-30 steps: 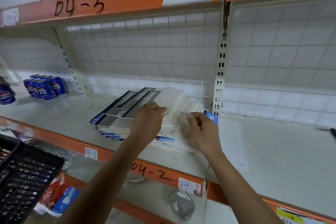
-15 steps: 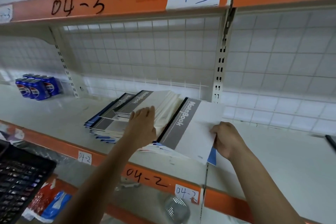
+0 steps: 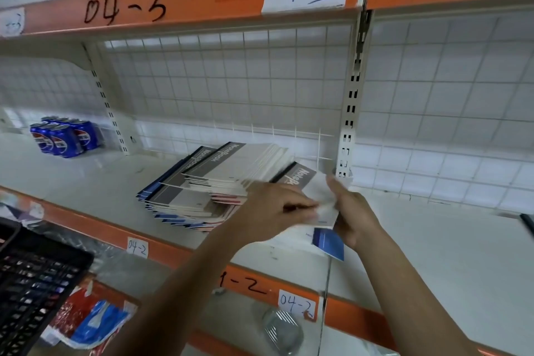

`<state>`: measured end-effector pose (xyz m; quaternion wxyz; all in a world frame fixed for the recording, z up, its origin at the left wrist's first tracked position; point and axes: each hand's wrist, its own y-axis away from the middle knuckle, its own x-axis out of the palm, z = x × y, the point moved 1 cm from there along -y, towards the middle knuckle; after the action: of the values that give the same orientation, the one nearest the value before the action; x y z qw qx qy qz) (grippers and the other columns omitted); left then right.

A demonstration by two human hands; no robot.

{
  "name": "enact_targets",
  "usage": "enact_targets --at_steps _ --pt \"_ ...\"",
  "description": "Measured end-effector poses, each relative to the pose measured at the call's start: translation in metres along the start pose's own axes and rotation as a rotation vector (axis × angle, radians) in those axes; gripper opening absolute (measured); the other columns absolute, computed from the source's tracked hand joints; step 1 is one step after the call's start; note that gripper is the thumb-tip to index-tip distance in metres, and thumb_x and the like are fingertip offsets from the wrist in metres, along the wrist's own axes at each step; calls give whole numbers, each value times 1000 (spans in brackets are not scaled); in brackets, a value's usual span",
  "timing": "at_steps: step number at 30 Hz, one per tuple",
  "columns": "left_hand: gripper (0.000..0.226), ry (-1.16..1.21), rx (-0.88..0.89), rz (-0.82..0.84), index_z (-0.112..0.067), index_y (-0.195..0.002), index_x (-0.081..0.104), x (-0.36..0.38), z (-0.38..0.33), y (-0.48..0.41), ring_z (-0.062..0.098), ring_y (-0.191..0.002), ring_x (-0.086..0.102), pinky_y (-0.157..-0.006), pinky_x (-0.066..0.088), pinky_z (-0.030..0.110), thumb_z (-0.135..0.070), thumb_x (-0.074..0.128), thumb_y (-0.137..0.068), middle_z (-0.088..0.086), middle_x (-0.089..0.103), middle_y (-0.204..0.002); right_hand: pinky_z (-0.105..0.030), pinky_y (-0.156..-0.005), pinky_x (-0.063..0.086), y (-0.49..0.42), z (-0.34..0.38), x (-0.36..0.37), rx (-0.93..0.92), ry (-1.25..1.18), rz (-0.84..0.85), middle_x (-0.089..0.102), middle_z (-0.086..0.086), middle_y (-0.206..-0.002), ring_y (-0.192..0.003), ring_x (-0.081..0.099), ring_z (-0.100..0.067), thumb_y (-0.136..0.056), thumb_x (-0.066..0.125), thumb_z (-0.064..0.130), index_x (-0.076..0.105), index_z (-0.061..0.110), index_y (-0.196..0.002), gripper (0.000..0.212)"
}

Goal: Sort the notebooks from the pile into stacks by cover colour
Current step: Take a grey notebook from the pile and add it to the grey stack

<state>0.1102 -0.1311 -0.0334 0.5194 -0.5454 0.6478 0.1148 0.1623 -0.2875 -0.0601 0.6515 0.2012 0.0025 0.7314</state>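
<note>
Sitting between the two hands is a grey notebook [image 3: 300, 179], tilted, just right of the pile [image 3: 202, 191] on the shelf [image 3: 433, 240]. The right hand [image 3: 354, 211] clamps its right edge, thumb on top. The left hand [image 3: 271, 208] lies against its near edge, but blur hides whether those fingers are closed on it or only touching. A blue notebook [image 3: 329, 243] pokes out beneath. This looks like the step of taking one book off the pile to place it by colour. Next it needs a spot with its own colour, apart from the blue one, and to be set down flat and square. Cans [image 3: 63, 136] stand well to the left.
</note>
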Motion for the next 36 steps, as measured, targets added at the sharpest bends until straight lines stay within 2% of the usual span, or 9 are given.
enact_targets --at_steps 2,4,7,11,16,21,24,30,36 --pt "34 55 14 -22 -13 -111 70 1 -1 1 1 -96 61 -87 46 14 -36 53 -93 -2 70 -107 -39 -68 55 0 -2 -1 -21 69 -7 68 -16 -93 -79 65 -31 -91 46 -2 59 -3 -108 21" --pt "42 -216 -95 -166 -10 -130 55 -4 15 0 10 -123 48 -107 36 25 -32 45 -96 8 55 -134 -30 -61 50 2 -4 -5 2 134 -32 62 -14 -81 -69 59 -27 -87 37 -11 59 -3 -92 24" --pt "61 -613 -576 -22 -5 -149 13 -12 46 8 33 -143 16 -117 15 41 -26 38 -98 22 18 -153 -32 -69 43 2 -6 -9 49 178 -53 52 -12 -83 -74 50 -26 -84 36 -10 53 -6 -87 18" --pt "43 -737 -509 -71 -11 -135 42 -12 52 19 24 -121 46 -104 34 35 -28 45 -96 7 52 -131 -28 -66 39 2 -8 -10 64 198 -41 52 -10 -76 -70 50 -24 -85 36 -9 54 5 -80 24" --pt "11 -429 -206 -395 -8 -89 73 -16 28 16 17 -67 59 -60 38 21 -13 63 -88 4 66 -77 -26 -55 48 7 -11 -11 80 155 -36 60 -11 -77 -64 58 -25 -89 34 -7 58 2 -90 26" --pt "26 -211 84 -263 -15 -91 73 18 -8 12 -2 -67 46 -64 38 15 -31 53 -90 -4 64 -78 -34 -62 51 12 -10 -15 96 -133 74 73 -12 -89 -79 69 -25 -97 46 40 63 10 -104 36" --pt "28 -77 160 -50 -17 -104 73 38 -26 10 2 -79 57 -77 43 15 -35 57 -89 -2 68 -92 -33 -63 54 15 -8 -25 5 -39 88 71 -17 -97 -83 69 -29 -95 46 8 60 -2 -116 27" --pt "52 -23 -190 -265 -11 -137 43 51 -33 -15 16 -125 41 -100 31 21 -35 52 -92 5 44 -136 -38 -71 56 30 1 -70 -148 -34 -2 68 -14 -112 -96 67 -31 -92 45 -8 55 3 -120 32" --pt "35 462 -465 -227 -28 -134 38 73 -58 -47 2 -73 53 -79 46 22 -28 41 -99 -9 56 -84 -38 -78 55 53 22 -125 -363 25 -95 70 -5 -111 -98 67 -25 -90 48 -8 60 16 -114 36"
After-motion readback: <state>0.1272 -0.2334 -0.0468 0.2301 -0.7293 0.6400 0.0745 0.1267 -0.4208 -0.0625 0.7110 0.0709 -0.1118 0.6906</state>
